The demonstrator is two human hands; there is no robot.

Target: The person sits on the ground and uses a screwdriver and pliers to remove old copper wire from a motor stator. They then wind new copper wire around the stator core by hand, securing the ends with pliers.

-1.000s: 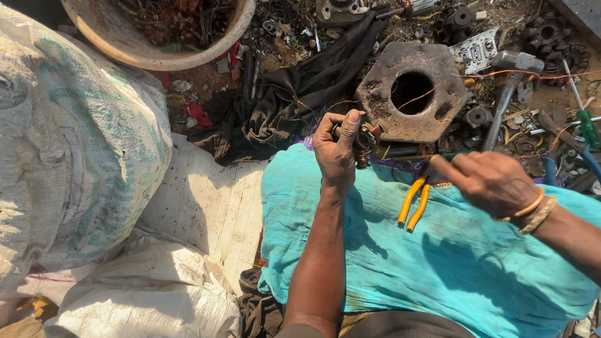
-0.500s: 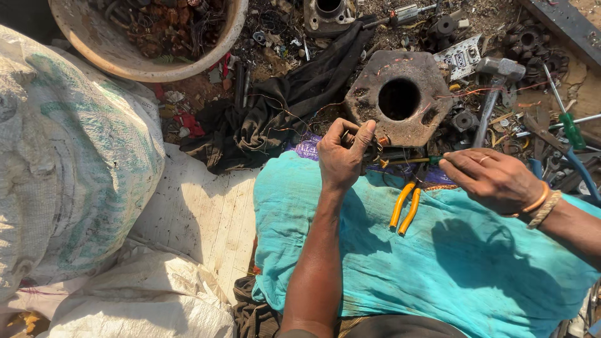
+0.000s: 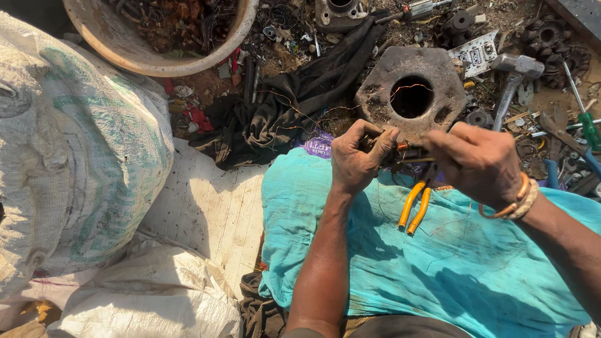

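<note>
My left hand (image 3: pixel 358 156) pinches a small dark part with an orange bit and thin copper wire (image 3: pixel 400 151) at its fingertips. My right hand (image 3: pixel 479 164), with orange and beaded bangles at the wrist, grips the same small part from the right, so both hands meet over it. Just below them, pliers with orange handles (image 3: pixel 416 207) lie on the turquoise cloth (image 3: pixel 451 263) across my lap. Fine copper wire runs from the part up over a rusty hexagonal metal block with a round hole (image 3: pixel 410 94).
A large woven sack (image 3: pixel 69 156) fills the left. A round basin of scrap (image 3: pixel 156 37) sits at the top. A black cloth (image 3: pixel 294 106), a hammer (image 3: pixel 513 78), a green-handled screwdriver (image 3: pixel 585 122) and several metal parts litter the ground ahead.
My right hand has moved left from the cloth and joined my left hand on the small part. The pliers stay on the cloth.
</note>
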